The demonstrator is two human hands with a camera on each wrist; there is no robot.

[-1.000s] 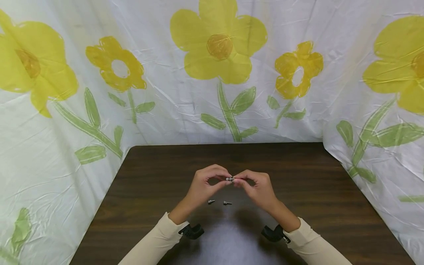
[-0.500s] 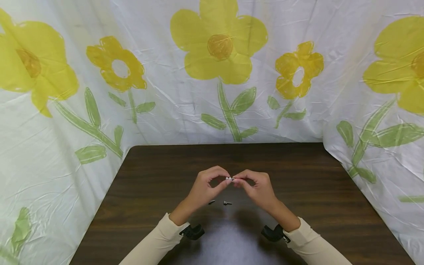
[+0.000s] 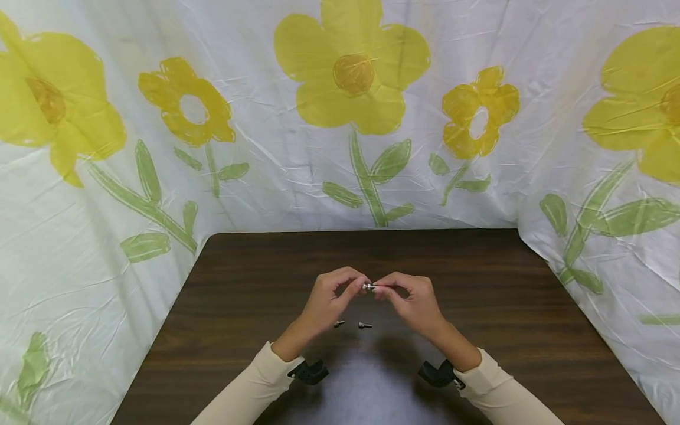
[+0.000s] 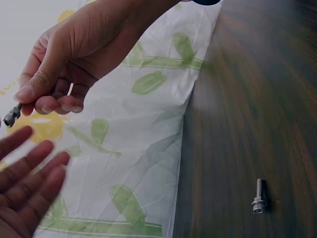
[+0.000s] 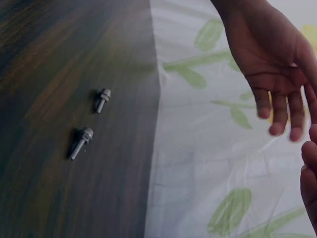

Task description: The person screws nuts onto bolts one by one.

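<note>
My right hand (image 3: 411, 295) pinches a small metal bolt (image 3: 368, 287) by its shank, the head pointing left; the left wrist view shows the bolt (image 4: 12, 115) under the right hand's thumb and finger. My left hand (image 3: 329, 298) is at the bolt's head, thumb and forefinger tips close to it. Its other fingers extend loosely in the left wrist view, where the left hand (image 4: 29, 183) is partly cut off. Whether the left fingertips touch the bolt I cannot tell. Two more bolts, (image 5: 81, 141) and the smaller-looking bolt (image 5: 103, 100), lie on the table below.
The dark wood-grain table (image 3: 239, 283) spreads under both hands. A white cloth (image 3: 255, 195) printed with yellow flowers hangs around its back and sides. Black wrist-worn devices, one on the left (image 3: 309, 373) and one on the right (image 3: 441, 375), sit below the wrists.
My left thumb has shifted upward past the bolt's head, leaving the head more exposed. My right hand stays in place with the bolt. The bolts on the table have not moved.
</note>
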